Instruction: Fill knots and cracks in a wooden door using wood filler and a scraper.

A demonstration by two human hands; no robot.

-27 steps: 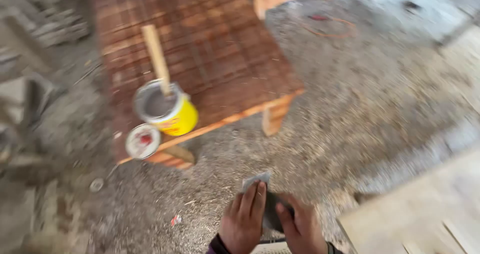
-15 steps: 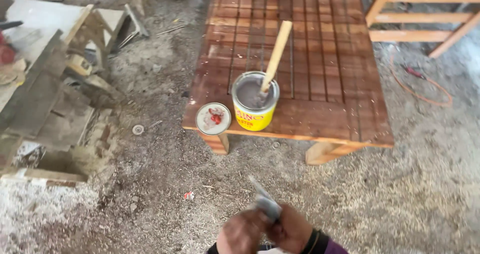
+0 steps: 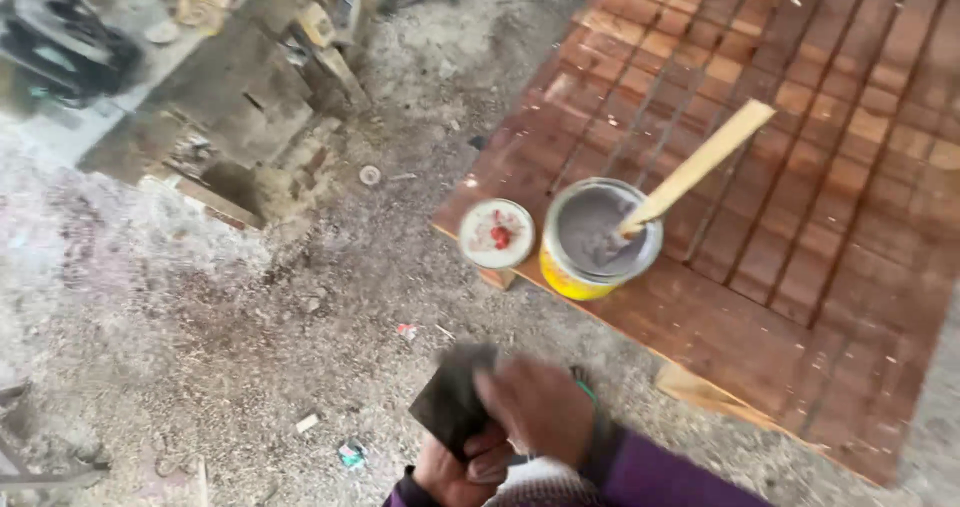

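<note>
Low in the head view, both my hands close around a dark flat piece [image 3: 452, 397], perhaps a pad or sheet; motion blur hides its detail. My left hand [image 3: 462, 467] grips it from below, and my right hand [image 3: 540, 407] covers its right side. Ahead stands a yellow can [image 3: 598, 239] of grey paste with a wooden stick [image 3: 700, 167] leaning in it, near the corner of a reddish-brown slatted wooden panel [image 3: 800, 217]. The can's round lid [image 3: 497, 233] lies beside it at the panel's edge.
The ground [image 3: 200, 317] is covered with sawdust and small scraps. A pile of wood offcuts and debris [image 3: 270, 117] lies at the upper left, with dark clutter [image 3: 70, 47] beyond it.
The view has swung closer, so the can and panel now sit larger and to the right. My hands stay together on the dark piece at the bottom of the view.
</note>
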